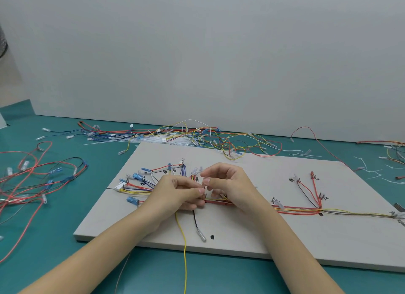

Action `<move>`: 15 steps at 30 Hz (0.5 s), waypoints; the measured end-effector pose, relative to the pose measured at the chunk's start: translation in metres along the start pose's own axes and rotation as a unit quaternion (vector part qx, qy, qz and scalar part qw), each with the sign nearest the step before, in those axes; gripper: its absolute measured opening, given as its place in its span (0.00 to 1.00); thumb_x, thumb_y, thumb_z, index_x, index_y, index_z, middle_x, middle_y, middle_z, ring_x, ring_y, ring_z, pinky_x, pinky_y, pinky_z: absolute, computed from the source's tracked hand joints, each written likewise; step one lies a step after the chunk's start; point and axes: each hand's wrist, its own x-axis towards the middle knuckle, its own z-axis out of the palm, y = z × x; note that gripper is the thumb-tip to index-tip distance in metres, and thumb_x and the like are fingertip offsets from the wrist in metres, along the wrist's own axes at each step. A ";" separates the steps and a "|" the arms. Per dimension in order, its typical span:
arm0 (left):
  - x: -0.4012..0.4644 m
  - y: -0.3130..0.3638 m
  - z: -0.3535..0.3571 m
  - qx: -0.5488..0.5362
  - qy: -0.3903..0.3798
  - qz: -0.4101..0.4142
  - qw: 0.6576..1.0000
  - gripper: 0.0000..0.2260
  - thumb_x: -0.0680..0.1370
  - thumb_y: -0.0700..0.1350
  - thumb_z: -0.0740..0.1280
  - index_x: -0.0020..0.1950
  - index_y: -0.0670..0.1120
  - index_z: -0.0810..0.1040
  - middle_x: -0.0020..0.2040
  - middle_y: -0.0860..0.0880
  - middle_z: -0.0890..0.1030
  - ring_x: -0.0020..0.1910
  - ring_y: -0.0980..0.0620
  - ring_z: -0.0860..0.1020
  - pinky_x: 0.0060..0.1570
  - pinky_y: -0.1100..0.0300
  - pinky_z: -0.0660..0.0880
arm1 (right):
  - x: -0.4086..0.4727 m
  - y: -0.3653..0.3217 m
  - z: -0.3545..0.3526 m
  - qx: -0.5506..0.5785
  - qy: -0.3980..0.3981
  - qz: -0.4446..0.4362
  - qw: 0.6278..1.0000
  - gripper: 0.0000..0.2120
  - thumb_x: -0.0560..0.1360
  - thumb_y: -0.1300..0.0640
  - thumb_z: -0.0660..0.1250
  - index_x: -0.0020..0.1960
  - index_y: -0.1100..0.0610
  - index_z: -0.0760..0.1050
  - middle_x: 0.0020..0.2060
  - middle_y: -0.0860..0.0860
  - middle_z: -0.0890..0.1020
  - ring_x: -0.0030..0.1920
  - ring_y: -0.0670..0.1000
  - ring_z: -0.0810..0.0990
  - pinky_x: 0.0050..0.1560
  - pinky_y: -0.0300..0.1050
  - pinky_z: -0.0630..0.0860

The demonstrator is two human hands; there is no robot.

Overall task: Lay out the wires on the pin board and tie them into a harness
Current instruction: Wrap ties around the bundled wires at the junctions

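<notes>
Black handwritten characters sit on the pale pin board (241, 232) beside the wire ends, near the blue terminals at the left, by the centre branch and along the right-hand branches; they are too small and blurred to read; the board lies flat on the teal bench (54, 239), its long side running left to right, the near edge toward the person; the harness (302, 211) lies on the board with its long axis left to right, a trunk of red, yellow and dark wires running from a white connector (120, 186) at the left end, under the hands, to the board's right edge; at the left the wires fan out to blue terminals (132, 199) pointing left and away; at the right a branch of red and black wires (311, 190) rises away from the trunk; a yellow wire (184, 250) drops from the trunk toward the person, crossing the near edge of the board; a short black wire (197, 224) with a clear-sleeved end lies beside it, pointing toward the near edge; the left hand (177, 191) has its fingers curled round the trunk, thumb on top; the right hand (228, 184) pinches something small between thumb and forefinger just above the trunk, what it is I cannot tell; loose wires (32, 179) lie heaped on the bench to the left, and more, with white cable ties (372, 173), beyond and right of the board
</notes>
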 end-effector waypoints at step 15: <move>0.002 -0.010 0.003 0.070 0.050 0.064 0.994 0.01 0.73 0.41 0.74 0.41 0.45 0.85 0.32 0.49 0.81 0.23 0.53 0.76 0.22 0.66 0.68 | 0.000 0.003 -0.003 -0.091 -0.005 -0.027 0.996 0.05 0.74 0.66 0.70 0.40 0.62 0.78 0.25 0.43 0.79 0.25 0.37 0.73 0.29 0.26 0.66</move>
